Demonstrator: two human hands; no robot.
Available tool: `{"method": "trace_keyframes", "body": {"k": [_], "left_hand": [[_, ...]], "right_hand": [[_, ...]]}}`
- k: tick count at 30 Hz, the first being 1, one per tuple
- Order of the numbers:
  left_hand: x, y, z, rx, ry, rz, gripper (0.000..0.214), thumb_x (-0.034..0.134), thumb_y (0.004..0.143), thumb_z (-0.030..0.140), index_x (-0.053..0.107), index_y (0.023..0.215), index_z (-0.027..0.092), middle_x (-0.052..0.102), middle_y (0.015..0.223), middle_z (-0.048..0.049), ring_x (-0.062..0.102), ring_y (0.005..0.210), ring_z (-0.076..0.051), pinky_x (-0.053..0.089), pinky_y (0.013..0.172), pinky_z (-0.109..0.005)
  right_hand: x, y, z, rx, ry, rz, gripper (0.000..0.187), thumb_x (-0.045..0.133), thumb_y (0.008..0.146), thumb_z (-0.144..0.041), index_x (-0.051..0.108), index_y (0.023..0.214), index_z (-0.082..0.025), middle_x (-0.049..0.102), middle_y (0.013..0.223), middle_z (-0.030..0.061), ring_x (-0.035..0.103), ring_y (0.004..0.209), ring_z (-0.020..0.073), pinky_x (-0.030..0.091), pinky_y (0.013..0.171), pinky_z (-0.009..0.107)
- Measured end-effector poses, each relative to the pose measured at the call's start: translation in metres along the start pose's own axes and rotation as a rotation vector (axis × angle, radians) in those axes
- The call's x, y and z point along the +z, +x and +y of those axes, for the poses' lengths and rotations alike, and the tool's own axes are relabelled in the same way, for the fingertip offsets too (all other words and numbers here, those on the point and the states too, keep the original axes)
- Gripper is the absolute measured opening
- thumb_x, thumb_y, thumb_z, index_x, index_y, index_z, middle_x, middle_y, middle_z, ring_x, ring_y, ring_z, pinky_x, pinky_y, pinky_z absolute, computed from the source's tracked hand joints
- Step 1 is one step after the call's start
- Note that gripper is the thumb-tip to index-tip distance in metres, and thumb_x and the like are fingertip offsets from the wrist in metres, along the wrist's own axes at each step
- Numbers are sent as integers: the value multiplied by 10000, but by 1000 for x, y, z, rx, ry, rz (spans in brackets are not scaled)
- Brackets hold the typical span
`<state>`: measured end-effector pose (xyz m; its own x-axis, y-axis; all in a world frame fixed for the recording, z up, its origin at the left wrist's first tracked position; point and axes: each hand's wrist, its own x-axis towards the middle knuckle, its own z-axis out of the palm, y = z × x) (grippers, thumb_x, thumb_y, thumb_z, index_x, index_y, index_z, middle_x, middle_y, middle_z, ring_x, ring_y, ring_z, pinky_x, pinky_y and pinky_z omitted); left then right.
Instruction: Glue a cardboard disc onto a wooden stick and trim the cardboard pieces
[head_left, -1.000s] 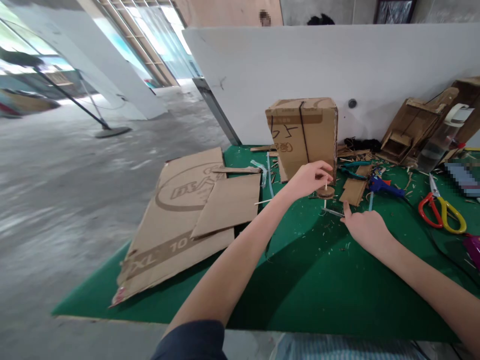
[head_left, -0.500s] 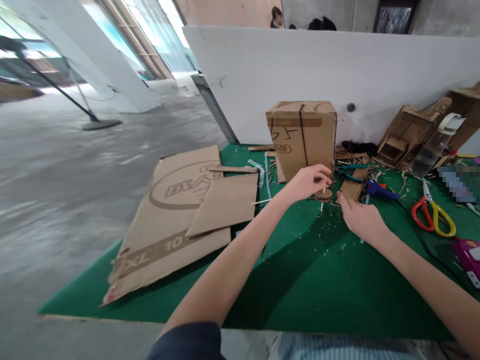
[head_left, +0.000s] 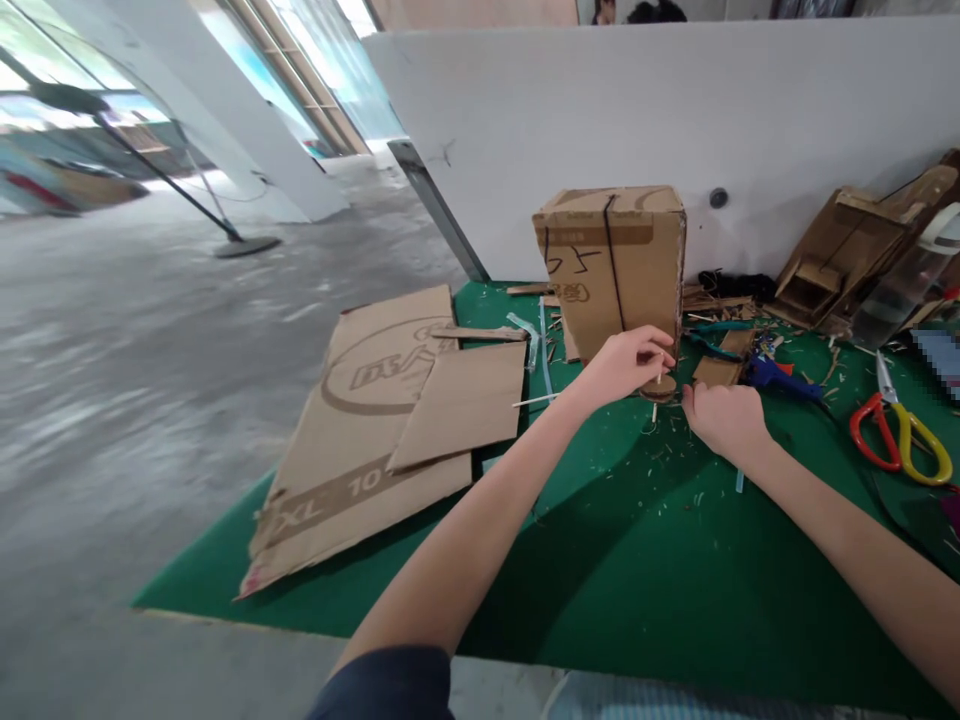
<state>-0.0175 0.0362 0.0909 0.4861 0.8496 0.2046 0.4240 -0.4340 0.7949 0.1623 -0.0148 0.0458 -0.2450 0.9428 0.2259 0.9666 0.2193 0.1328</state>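
My left hand (head_left: pixel 621 370) pinches the top of a thin wooden stick (head_left: pixel 655 412) that runs through a small round cardboard disc (head_left: pixel 660 391). The stick's lower end pokes out under the disc. Just right of the disc is my right hand (head_left: pixel 726 418), its fingers curled in; whether anything small is between them is hidden. Behind the hands stands a cardboard box (head_left: pixel 574 290) with a dark cord down its front.
Cardboard sheets (head_left: pixel 360 400) lie at the left on the green table (head_left: pixel 600 600). To the right are a blue glue gun (head_left: pixel 784 380), scissors (head_left: pixel 904 430), teal-handled pliers (head_left: pixel 712 345) and a water bottle (head_left: pixel 892 295). A white partition (head_left: pixel 480 130) rises behind.
My right hand's forefinger, stretched toward the disc before, is now curled in. My left hand keeps its pinch on the stick. The camera view has shifted left and slightly down.
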Motion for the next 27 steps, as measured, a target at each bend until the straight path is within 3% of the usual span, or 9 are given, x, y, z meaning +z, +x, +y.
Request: {"method": "trace_keyframes", "body": {"k": [9, 15, 19, 27], "left_hand": [[-1, 2, 1, 43, 116, 23, 207, 506, 826, 176, 598, 1011, 155, 738, 876, -57, 684, 796, -146, 513, 670, -253], [-5, 1, 4, -4, 143, 6, 201, 496, 873, 222, 592, 1042, 167, 748, 917, -59, 698, 840, -153, 521, 703, -258], [-9, -1, 9, 12, 164, -26, 230, 492, 883, 235, 588, 1083, 173, 754, 930, -52, 696, 861, -154, 522, 728, -260], [-16, -4, 21, -11, 214, -121, 321, 484, 899, 319, 563, 1180, 186, 754, 993, -63, 690, 898, -181, 522, 745, -294]], "right_hand": [[9, 5, -6, 27, 0, 82, 447, 246, 956, -303, 647, 939, -105, 694, 702, 144, 678, 643, 250, 362, 561, 290], [10, 0, -9, 17, -25, 58, 508, 211, 969, -307, 575, 1238, -76, 703, 706, 142, 680, 642, 249, 365, 559, 292], [8, -1, -8, 2, -29, 29, 542, 194, 975, -299, 553, 1308, -67, 704, 718, 148, 681, 654, 254, 378, 576, 303], [9, -2, 1, -118, -85, 122, 593, 187, 991, -355, 288, 1502, -73, 689, 682, 120, 613, 563, 209, 317, 551, 305]]}}
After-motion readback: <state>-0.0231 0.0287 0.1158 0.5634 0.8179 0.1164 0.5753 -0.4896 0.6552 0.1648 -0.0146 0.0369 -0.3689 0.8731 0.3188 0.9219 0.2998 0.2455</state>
